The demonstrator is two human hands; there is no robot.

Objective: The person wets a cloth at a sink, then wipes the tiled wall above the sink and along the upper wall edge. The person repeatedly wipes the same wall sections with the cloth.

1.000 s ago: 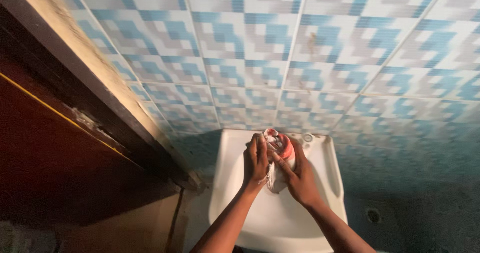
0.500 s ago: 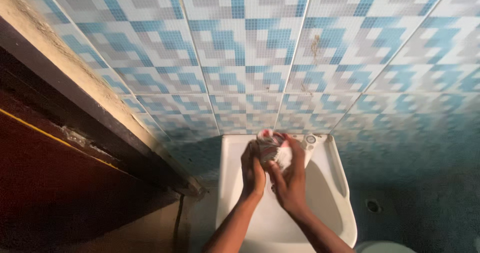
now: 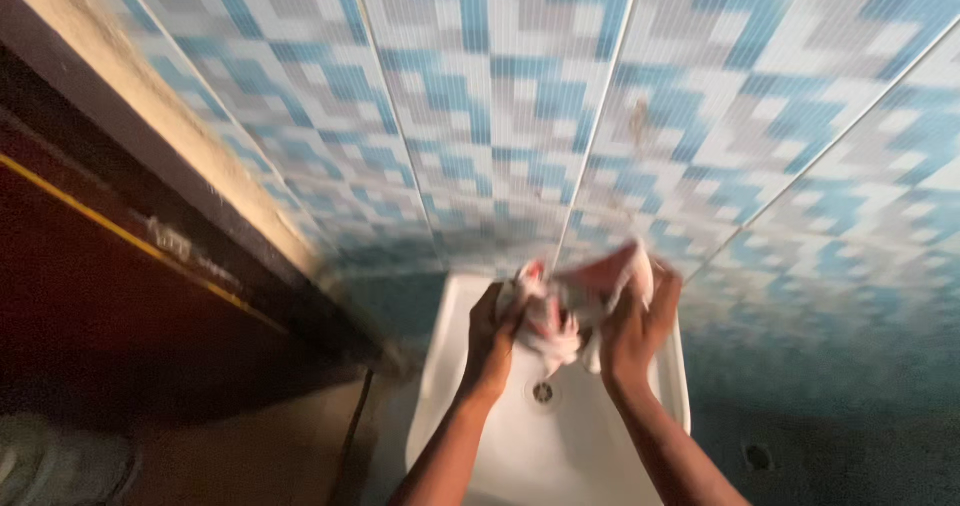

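A: What's off to the left of the hands?

B: A dark wooden door (image 3: 90, 306) with a pale frame (image 3: 150, 136).

A: And the left hand (image 3: 492, 341)?

B: Clenched on one end of a wet pink-and-white cloth (image 3: 570, 301), over a white washbasin (image 3: 450, 396).

A: The right hand (image 3: 635, 326)?

B: Grasping the cloth's other end, just beside the left; the cloth bunches between them, above the drain (image 3: 542, 392). Blue-and-white patterned tiles (image 3: 500, 116) rise behind both hands.

Two hands (image 3: 560, 331), one cloth (image 3: 575, 301), one white sink (image 3: 560, 436).
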